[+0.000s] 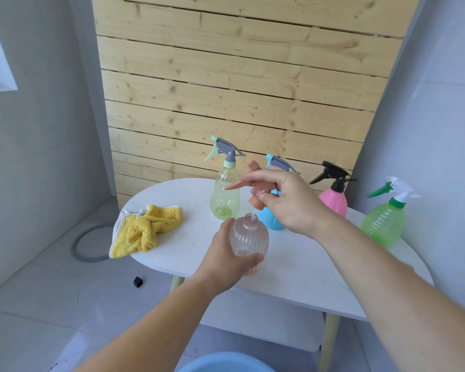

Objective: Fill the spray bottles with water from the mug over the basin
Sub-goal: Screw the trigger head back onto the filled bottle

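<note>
Gripping the peach bottle [249,237], left hand [226,261] sits below right hand [285,202] pinching the trigger head [253,169].

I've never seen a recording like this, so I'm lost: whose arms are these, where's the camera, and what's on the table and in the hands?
No machine: a person's bare arms, filmed by one camera worn on their head, looking down. The left hand grips a peach bottle; the right hand holds its orange spray head just above the open neck. On the white table stand a yellow bottle, blue bottle, pink bottle and green bottle, plus a yellow cloth. A blue basin shows below.
</note>
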A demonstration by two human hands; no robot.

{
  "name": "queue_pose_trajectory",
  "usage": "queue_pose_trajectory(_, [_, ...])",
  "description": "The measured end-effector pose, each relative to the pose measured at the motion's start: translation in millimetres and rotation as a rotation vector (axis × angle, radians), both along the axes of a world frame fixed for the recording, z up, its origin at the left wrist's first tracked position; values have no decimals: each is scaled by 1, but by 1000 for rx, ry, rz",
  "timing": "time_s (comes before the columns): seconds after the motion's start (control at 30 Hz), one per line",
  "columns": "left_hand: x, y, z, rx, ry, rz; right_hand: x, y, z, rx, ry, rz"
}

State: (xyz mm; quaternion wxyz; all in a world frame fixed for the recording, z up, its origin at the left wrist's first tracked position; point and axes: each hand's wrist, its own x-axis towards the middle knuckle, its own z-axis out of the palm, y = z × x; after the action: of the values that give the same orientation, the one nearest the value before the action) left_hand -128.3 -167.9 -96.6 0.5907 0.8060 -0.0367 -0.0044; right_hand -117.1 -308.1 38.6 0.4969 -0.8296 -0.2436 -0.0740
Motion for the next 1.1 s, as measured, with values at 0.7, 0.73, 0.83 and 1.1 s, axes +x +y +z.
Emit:
queue_pose_trajectory(0.7, [-2,2,-1,11,-7,0,15,-8,-42,-271,81,51])
queue_pose_trajectory(0.73, [-2,2,-1,15,-10,-1,15,-8,-42,-298,85,65])
queue_pose_trajectory(0.83, [-2,2,-2,14,-13,2,15,-7,-41,-340,85,78])
queue_pose_trajectory(1.1, [-1,2,-5,18,-16,2,21,-6,-46,-421,-95,40])
